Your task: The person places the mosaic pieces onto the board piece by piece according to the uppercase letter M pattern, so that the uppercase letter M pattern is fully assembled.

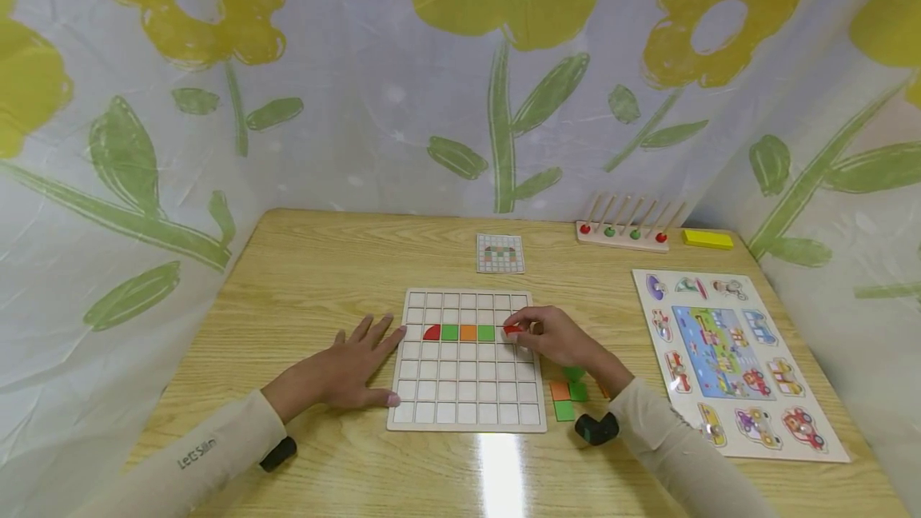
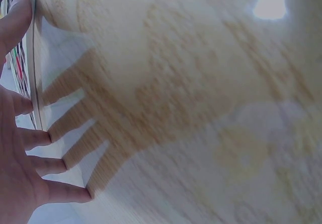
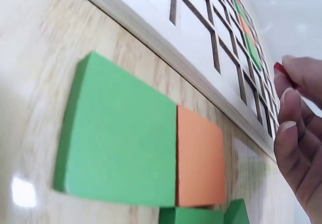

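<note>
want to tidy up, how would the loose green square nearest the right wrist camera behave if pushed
The green square looks stiff: straight edges, visible thickness. Lying flat, it would probably slide, not roll. It may nudge the orange square beside it.

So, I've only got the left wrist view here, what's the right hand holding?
Observer: The right hand pinches a red piece near the right side of the grid board.
Operator: What's set in the cells, left to right?
Observer: A red quarter-circle, a green square, an orange square, then another green square.
Operator: Anything beyond the board?
Observer: Yes, a small patterned card lies past its far edge.
</note>
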Available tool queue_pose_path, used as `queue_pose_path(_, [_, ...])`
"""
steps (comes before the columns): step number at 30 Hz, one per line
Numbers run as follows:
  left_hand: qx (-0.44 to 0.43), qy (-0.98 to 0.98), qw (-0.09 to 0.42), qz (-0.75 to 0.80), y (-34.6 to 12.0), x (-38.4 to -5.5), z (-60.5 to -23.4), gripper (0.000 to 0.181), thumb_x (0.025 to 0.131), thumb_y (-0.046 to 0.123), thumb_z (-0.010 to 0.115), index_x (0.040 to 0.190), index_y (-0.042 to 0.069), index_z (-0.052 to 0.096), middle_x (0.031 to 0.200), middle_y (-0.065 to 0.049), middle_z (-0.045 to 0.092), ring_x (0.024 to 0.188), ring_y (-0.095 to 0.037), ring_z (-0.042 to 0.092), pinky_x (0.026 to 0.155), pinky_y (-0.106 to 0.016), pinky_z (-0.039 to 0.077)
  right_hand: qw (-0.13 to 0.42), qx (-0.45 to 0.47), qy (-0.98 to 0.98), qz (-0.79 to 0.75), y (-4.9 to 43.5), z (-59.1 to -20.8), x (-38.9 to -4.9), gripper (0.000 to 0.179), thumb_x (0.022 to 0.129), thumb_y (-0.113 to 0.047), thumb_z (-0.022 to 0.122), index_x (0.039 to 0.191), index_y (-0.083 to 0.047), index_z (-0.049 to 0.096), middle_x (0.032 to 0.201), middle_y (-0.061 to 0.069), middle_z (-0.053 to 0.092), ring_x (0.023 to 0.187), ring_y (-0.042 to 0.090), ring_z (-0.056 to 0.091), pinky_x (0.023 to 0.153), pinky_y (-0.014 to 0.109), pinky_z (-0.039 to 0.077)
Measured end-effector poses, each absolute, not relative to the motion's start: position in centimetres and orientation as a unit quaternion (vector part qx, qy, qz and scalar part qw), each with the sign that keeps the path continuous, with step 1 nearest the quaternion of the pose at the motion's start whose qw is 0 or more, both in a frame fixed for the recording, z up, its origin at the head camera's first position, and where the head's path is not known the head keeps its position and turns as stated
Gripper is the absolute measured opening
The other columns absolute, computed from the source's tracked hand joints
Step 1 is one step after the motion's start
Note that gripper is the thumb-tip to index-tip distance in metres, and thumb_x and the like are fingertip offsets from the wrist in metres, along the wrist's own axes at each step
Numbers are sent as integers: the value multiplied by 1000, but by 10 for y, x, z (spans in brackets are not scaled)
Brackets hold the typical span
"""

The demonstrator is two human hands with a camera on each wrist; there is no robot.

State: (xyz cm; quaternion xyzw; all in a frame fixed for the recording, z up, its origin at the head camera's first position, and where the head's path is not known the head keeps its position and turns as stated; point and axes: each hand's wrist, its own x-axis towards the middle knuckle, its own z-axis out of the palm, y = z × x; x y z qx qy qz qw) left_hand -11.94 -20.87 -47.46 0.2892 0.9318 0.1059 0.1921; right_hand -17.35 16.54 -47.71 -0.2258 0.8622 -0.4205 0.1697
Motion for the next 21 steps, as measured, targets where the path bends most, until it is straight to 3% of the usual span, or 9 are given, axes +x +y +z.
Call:
queue_pose_path(11, [292, 932, 187, 103, -207, -119, -473, 104, 89, 71, 57, 162, 8, 17, 166, -25, 11, 150, -54, 13, 104, -79, 26, 171, -198, 880, -397, 157, -475, -171, 24, 97, -13, 67, 120, -9, 73, 103, 3, 69, 91, 14, 61, 79, 27, 52])
queue_pose_path(21, [288, 932, 196, 103, -206, -119, -471, 104, 89, 72, 56, 162, 8, 16, 166, -26, 10, 149, -55, 13, 105, -79, 25, 168, -194, 889, -380, 150, -478, -173, 23, 96, -14, 69, 118, -7, 73, 91, 1, 66, 75, 13, 52, 63, 23, 43])
